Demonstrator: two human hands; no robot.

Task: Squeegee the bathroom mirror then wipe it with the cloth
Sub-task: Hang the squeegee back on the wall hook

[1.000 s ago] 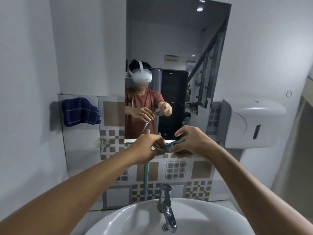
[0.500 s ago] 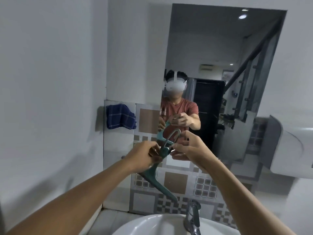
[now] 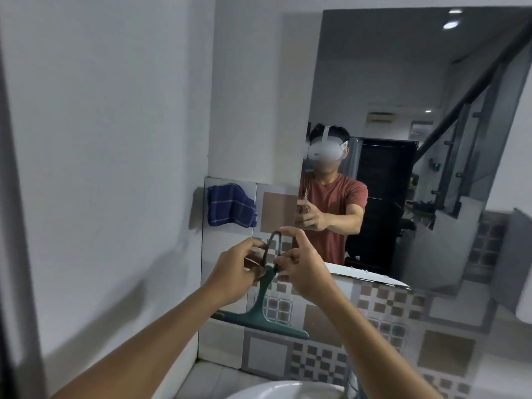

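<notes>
A teal squeegee (image 3: 260, 309) hangs blade-down in front of the tiled wall, left of the mirror's lower corner. My left hand (image 3: 236, 269) grips the top of its handle. My right hand (image 3: 299, 263) pinches the dark hanging loop (image 3: 272, 244) at the handle's end. The mirror (image 3: 417, 82) fills the upper right and reflects a person in a red shirt. A dark blue checked cloth (image 3: 230, 205) hangs on the wall to the left of the mirror, apart from both hands.
A white basin rim (image 3: 276, 390) shows at the bottom edge. Patterned tiles (image 3: 319, 318) cover the wall under the mirror. A plain white wall (image 3: 100, 139) stands close on the left. A white dispenser's edge (image 3: 522, 283) is at the far right.
The view has swung left and closer to the wall. The squeegee has turned, its blade now level below the hands, and both hands have shifted left toward the cloth.
</notes>
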